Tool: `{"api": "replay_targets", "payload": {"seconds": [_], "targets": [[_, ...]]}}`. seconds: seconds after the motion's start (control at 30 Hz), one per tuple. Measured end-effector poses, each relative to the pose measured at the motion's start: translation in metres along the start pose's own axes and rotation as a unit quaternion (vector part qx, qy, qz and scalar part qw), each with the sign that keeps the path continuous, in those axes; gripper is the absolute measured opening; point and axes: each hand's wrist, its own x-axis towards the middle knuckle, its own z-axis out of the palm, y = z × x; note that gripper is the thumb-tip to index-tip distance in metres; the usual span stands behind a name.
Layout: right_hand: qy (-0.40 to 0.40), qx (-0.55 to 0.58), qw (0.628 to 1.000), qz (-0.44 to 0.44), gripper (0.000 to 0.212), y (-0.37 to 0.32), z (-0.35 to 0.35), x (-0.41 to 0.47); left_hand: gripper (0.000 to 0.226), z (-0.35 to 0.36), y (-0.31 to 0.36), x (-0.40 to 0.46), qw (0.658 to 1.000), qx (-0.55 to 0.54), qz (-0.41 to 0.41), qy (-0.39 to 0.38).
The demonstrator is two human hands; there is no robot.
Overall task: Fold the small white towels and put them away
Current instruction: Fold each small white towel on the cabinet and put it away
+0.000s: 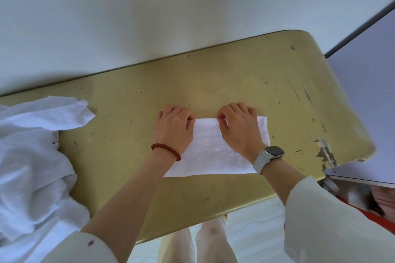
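White sleeves come in from the bottom, and the two arms reach out over the yellow surface (235, 74). One wrist has a red bead band (165, 150) and the other has a watch (270, 155). Between the arms lies a small white towel (210, 147), flat on the surface, near the front edge. It looks like it is already folded once, but I cannot be sure. The left hand (174, 125) holds the far left corner of the towel, with its fingers curled over the edge. The right hand (238, 124) pinches the far edge too, a bit in from the right corner. So I think a fold is going on right now. Next, the hands likely need to lift that far edge, bring it over so the edges match, then press it flat. Off to the left sits a big messy pile of white cloth (36, 156), well apart from the towel. More towels may wait in there. Behind the surface is a plain white wall (149, 17). No spot to put the towels away shows yet.
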Motion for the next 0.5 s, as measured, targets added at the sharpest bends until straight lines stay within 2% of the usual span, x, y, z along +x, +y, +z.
{"api": "replay_targets", "payload": {"seconds": [0.17, 0.27, 0.33, 0.4, 0.5], "targets": [[0.005, -0.012, 1.0, 0.005, 0.024, -0.002, 0.001, 0.003, 0.015, 0.0, 0.004, 0.005, 0.999, 0.03, -0.032, -0.029], [0.051, -0.013, 0.999, -0.002, 0.024, -0.007, -0.008, -0.009, 0.02, 0.0, 0.006, -0.009, 0.998, 0.045, -0.003, 0.038], [0.048, -0.048, 0.998, -0.004, 0.031, -0.012, -0.012, -0.027, 0.03, 0.004, 0.005, -0.026, 0.994, 0.072, 0.043, 0.069], [0.003, -0.099, 0.995, 0.01, 0.037, -0.016, -0.01, -0.045, 0.037, 0.013, 0.007, -0.043, 0.991, 0.108, 0.071, 0.033], [-0.071, -0.143, 0.985, 0.058, 0.048, -0.013, 0.0, -0.061, 0.049, 0.027, 0.009, -0.057, 0.984, 0.168, 0.038, -0.054]]}}
